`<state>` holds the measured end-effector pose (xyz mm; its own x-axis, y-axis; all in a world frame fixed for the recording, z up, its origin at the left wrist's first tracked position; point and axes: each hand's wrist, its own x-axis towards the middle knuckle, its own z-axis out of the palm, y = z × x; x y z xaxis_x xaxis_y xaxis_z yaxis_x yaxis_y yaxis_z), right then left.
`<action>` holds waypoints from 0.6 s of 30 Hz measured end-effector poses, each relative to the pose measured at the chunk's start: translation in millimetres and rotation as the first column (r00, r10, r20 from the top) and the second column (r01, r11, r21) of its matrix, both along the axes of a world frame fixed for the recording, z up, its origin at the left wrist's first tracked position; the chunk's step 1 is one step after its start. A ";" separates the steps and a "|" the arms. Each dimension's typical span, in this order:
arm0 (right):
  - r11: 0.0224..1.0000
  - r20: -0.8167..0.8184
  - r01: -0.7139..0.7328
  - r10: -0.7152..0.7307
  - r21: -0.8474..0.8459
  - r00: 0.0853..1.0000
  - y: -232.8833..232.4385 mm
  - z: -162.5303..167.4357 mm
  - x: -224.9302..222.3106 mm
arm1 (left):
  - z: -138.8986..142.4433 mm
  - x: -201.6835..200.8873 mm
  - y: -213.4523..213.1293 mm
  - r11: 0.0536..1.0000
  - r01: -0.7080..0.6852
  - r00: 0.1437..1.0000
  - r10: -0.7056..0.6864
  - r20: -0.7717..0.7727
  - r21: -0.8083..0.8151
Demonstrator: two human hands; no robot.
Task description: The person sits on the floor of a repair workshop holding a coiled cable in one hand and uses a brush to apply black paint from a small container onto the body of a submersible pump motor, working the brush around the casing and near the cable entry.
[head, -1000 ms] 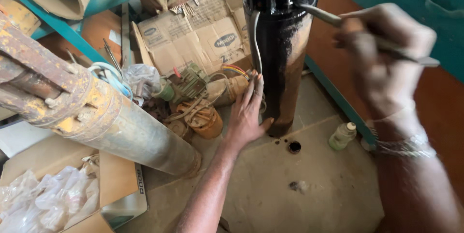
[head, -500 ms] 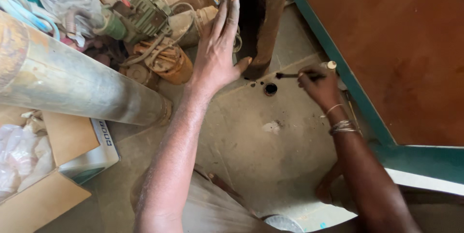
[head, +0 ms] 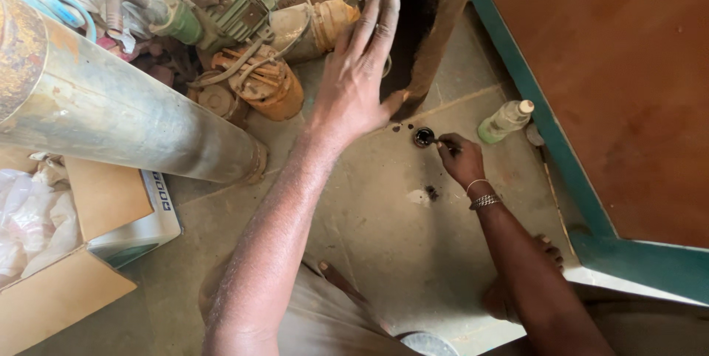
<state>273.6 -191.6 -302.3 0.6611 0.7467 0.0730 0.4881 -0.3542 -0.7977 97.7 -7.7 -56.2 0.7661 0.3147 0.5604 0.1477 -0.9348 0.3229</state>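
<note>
My left hand rests flat with fingers spread against a dark upright cylinder that stands on the concrete floor. My right hand is low by the floor, pinched on a thin metal tool whose tip reaches a small black ring-shaped part lying next to the cylinder's base. Dark oily spots mark the floor around the ring. Metal bangles circle my right wrist.
A long rusty metal pipe lies at left. Old motor parts and coloured wires are heaped behind it. A small green plastic bottle lies by a teal frame edge. Cardboard boxes sit at lower left.
My right hand came down from the top of the cylinder to the floor beside the black ring. The camera tilted down; my left hand stayed on the cylinder.
</note>
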 end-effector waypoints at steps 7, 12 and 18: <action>0.999 0.004 0.029 -0.029 -0.022 1.000 1.9 -0.8 2.7 | -10.8 4.3 4.1 0.997 -0.081 0.993 0.080 -0.082 -0.016; 0.998 0.013 0.044 -0.043 -0.051 0.999 -8.9 4.4 17.5 | -14.1 5.5 6.2 0.998 -0.047 0.999 0.047 -0.003 0.044; 0.991 0.043 0.066 -0.062 -0.120 0.997 -19.4 11.3 26.9 | -12.1 2.8 3.0 0.998 -0.048 0.999 0.047 0.009 0.041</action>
<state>300.5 -211.0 -290.9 0.7062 0.7080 0.0116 0.4917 -0.4786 -0.7275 100.5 -4.7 -68.4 0.7465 0.3273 0.5793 0.1901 -0.9393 0.2858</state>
